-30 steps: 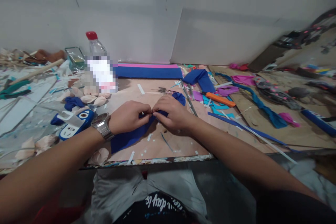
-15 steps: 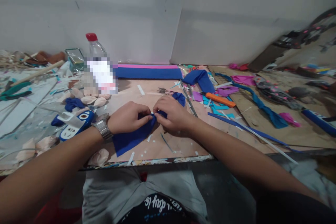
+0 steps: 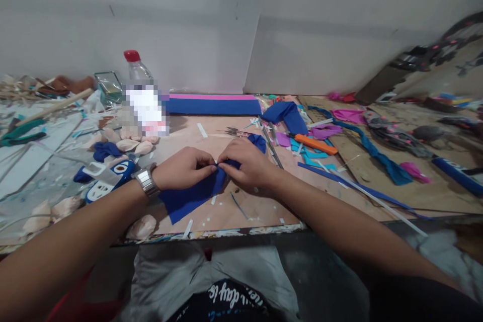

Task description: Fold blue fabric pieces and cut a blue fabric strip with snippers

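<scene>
A strip of blue fabric (image 3: 190, 200) hangs and lies beneath my hands over the tabletop. My left hand (image 3: 184, 168), with a metal watch (image 3: 146, 182) at the wrist, pinches its upper edge between thumb and fingers. Close against it, my right hand (image 3: 247, 166) pinches the same edge, fingertips almost touching those of the left. Part of the strip is hidden under the right hand. Just beyond that hand lie small pointed snips (image 3: 237, 132) and a crumpled blue piece (image 3: 257, 142).
A red-capped bottle (image 3: 132, 56) stands behind a blurred bright phone (image 3: 147, 108). A blue-and-white power strip (image 3: 110, 181) and pale petal-like pieces (image 3: 128, 145) lie left. Right are an orange cutter (image 3: 316, 144), tweezers (image 3: 271, 146) and scraps. Blue fabric (image 3: 215, 106) lies along the wall.
Both hands stay pinched on the blue fabric at nearly the same spot. The right fingertips have shifted slightly left, and the fabric's lower corner has swung a little.
</scene>
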Demonstrator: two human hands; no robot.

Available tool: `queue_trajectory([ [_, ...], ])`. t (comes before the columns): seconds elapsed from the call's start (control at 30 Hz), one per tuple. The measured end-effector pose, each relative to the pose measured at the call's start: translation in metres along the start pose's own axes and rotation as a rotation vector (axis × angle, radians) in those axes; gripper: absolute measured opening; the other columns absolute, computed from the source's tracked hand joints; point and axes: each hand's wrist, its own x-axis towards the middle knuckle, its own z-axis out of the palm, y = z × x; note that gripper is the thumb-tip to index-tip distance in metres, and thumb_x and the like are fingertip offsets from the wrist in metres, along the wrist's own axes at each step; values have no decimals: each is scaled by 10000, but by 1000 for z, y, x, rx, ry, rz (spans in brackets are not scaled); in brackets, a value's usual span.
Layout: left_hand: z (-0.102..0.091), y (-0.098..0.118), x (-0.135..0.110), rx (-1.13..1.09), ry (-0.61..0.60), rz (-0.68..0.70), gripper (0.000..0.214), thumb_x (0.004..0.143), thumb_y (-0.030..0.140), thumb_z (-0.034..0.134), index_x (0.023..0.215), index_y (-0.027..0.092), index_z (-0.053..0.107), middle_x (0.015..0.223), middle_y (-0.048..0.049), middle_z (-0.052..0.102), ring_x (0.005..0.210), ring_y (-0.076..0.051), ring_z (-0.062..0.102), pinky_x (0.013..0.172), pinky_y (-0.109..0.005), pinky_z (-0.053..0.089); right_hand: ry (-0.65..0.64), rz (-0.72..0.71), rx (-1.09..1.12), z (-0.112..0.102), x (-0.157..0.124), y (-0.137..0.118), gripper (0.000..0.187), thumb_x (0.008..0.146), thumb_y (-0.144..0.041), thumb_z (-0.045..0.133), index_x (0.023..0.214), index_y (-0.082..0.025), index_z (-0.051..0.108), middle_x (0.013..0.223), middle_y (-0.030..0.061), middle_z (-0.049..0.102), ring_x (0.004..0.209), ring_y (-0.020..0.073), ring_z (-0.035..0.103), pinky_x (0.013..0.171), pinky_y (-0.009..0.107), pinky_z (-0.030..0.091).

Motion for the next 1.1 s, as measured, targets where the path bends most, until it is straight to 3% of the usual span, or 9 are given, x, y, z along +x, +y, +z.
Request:
queue_trajectory([
  [0.2, -1, -5, 1, -51, -38, -25, 305, 967, 365, 531, 856, 146, 713, 707, 1, 621, 647, -134, 479, 621, -272, 333, 14, -32, 47, 1, 0, 1, 88, 933, -206, 675, 988, -196, 743, 937, 78, 774, 902, 238, 667, 893, 412, 487],
  [0.47, -2, -8, 3, -146, -90, -56, 168, 807, 209, 496, 836, 172, 657, 765, 3, 630, 737, -170, 532, 713, -291, 399, 54, -99, 95, 4, 1, 3, 108, 942, -170, 654, 970, -218, 746, 915, 65, 784, 875, 220, 684, 865, 410, 507],
  [0.73, -2, -8, 4, -205, -73, -72, 363, 984, 448, 471, 943, 156, 684, 875, -41, 673, 807, -191, 543, 780, -324, 413, 100, -146, 80, 4, 1, 1, 110, 959, -170, 630, 954, -205, 733, 914, 65, 783, 854, 216, 675, 853, 408, 515],
  [0.93, -1, -11, 5, -207, -59, -80, 324, 959, 442, 520, 886, 159, 658, 803, -14, 633, 752, -165, 518, 716, -292, 398, 73, -92, 64, 3, 0, 0, 72, 951, -206, 664, 966, -209, 735, 916, 64, 784, 873, 228, 680, 860, 411, 507],
  [1.1, -4, -8, 4, -196, -78, -96, 229, 907, 338, 513, 875, 161, 654, 772, 1, 598, 730, -157, 499, 711, -291, 392, 59, -78, 44, 2, 1, 0, 73, 942, -199, 660, 946, -203, 732, 907, 62, 781, 872, 233, 667, 866, 410, 499],
])
